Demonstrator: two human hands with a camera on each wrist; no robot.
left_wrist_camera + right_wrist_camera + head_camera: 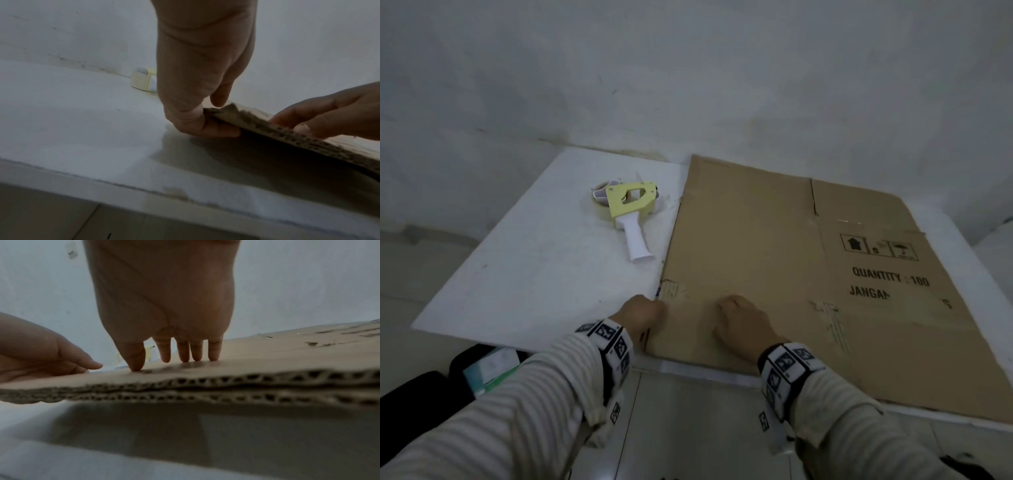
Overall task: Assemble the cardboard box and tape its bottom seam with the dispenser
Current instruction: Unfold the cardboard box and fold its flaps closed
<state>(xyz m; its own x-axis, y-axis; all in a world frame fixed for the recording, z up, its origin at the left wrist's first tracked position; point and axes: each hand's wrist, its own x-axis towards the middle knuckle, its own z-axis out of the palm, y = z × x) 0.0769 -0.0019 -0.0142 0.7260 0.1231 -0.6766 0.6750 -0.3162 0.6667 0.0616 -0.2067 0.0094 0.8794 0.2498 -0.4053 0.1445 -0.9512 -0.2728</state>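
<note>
A flattened brown cardboard box (pixel 774 257) printed "QUANTITY : 100" lies on the right half of the white table (pixel 534 267). My left hand (pixel 643 313) is at its near left corner. In the left wrist view that hand (pixel 205 116) pinches the frayed corner of the box (pixel 287 129), one finger above and one below, lifting it slightly. My right hand (pixel 739 318) rests on top of the box (pixel 267 353), its fingertips (pixel 166 356) pressing down on it. The yellow tape dispenser (pixel 631 205) with a white handle lies on the table left of the box, untouched.
A pale wall stands right behind the table. The box's near right part overhangs the table's front edge. A black bag (pixel 431 394) with a green and white packet sits on the tiled floor (pixel 688 428) at the lower left.
</note>
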